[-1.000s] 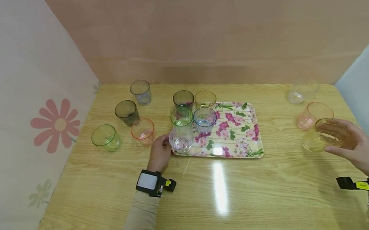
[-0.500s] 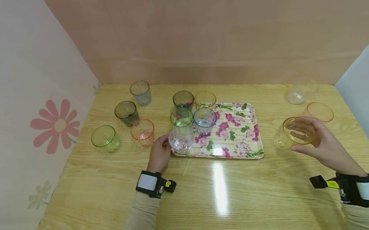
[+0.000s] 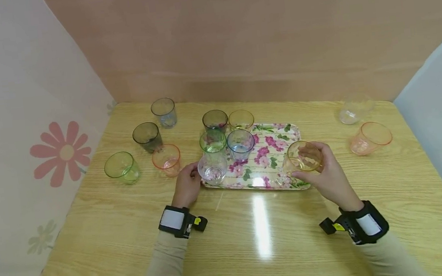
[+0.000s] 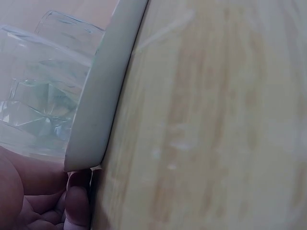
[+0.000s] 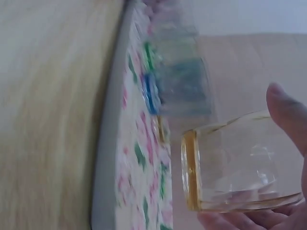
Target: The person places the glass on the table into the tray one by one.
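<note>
My right hand (image 3: 326, 174) grips a yellow glass (image 5: 240, 165) from the side, above the right part of a flowered tray (image 3: 274, 161). In the right wrist view the thumb and fingers lie on opposite sides of this glass. My left hand (image 3: 187, 184) pinches the tray's near left corner; the left wrist view has its digits around the rim (image 4: 88, 139). On the tray's left side stand a clear glass (image 3: 213, 170), a green glass (image 3: 213, 143), a blue glass (image 3: 241, 147), a dark grey glass (image 3: 215, 121) and another yellow glass (image 3: 241, 120).
Left of the tray stand a green glass (image 3: 123, 168), a dark grey glass (image 3: 148, 139), an orange-red glass (image 3: 167, 160) and a bluish glass (image 3: 164, 113). At the right are an orange glass (image 3: 370, 139) and a clear glass (image 3: 354, 110). Walls border the wooden table (image 3: 288, 239).
My right hand has carried the yellow glass leftward from the table's right side to over the tray's right part. My left hand keeps its place at the tray corner.
</note>
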Available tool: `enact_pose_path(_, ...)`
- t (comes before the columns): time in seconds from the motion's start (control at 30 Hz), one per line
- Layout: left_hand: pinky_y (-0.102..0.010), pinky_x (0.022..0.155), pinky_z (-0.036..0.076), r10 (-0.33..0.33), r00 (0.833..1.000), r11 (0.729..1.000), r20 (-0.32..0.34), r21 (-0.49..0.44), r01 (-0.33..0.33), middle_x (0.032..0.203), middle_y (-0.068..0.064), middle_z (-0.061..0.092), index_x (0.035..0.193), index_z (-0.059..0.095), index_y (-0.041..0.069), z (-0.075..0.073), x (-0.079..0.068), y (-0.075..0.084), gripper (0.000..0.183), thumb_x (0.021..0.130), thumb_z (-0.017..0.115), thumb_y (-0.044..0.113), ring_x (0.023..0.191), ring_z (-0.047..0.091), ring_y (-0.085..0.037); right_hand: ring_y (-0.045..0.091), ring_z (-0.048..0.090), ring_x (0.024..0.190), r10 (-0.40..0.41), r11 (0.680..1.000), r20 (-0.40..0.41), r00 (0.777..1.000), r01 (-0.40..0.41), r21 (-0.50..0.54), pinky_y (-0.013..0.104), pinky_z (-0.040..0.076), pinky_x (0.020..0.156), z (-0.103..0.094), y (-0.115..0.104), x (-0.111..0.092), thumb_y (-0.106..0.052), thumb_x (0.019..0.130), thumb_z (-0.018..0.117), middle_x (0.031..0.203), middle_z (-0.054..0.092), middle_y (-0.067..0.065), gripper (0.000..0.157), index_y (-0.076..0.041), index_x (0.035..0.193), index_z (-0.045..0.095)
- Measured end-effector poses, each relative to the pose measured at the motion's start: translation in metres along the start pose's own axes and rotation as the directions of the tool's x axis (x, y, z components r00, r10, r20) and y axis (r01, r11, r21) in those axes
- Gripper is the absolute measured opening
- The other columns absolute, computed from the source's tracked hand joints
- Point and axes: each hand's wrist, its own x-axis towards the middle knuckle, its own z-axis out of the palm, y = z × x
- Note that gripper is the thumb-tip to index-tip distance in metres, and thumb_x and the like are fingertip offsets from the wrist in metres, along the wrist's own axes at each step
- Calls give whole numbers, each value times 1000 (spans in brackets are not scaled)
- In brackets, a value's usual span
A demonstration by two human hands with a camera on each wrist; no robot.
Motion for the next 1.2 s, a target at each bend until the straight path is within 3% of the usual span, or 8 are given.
enact_pose_path(0.07,-44,87,52,5,1000,1000,-3,-1,-5,116,-22,68,129,63,-9,-1,0,0,30,101,56,-1,100,63,-30,32,49,131,20,1000,17,1000,-20,2,63,40,104,13,-4,2,-8,86,82,142,50,20,80,1,146,30)
enact_pose_path(0.13,-44,87,51,4,1000,1000,-3,-4,-4,116,-22,68,129,63,-9,-1,0,0,30,101,56,-1,99,63,-30,39,47,133,23,1000,40,999,-24,14,67,36,106,25,-6,4,-10,85,84,144,49,21,81,2,145,31)
enact_pose_path(0.33,-43,86,51,-13,1000,1000,-4,-4,13,115,-21,68,129,63,-8,0,0,-1,30,101,57,0,98,63,-29,39,45,136,39,998,58,998,-41,36,62,39,106,51,-9,8,-13,83,87,144,49,22,84,1,145,31)
enact_pose_path(0.53,-43,86,51,-13,1000,1000,1,-12,13,115,-22,68,130,63,-8,-1,0,-1,30,102,57,0,99,63,-30,38,45,137,50,997,39,998,-52,63,60,41,105,63,-11,15,-14,81,88,143,49,20,85,1,143,31)
enact_pose_path(0.97,-37,83,49,-5,1000,1000,0,-18,5,116,-21,69,129,64,-8,-1,1,0,30,101,56,0,96,61,-27,37,49,134,39,997,83,996,-45,60,56,47,101,89,-13,24,-17,79,89,141,52,20,83,-2,140,34)
enact_pose_path(1.2,-38,83,49,-12,1000,1000,3,-16,12,116,-21,68,129,64,-8,-1,1,-1,30,101,55,0,96,61,-27,37,53,128,54,998,73,996,-55,8,45,54,86,104,-16,24,-23,78,90,142,52,20,90,-3,144,31)
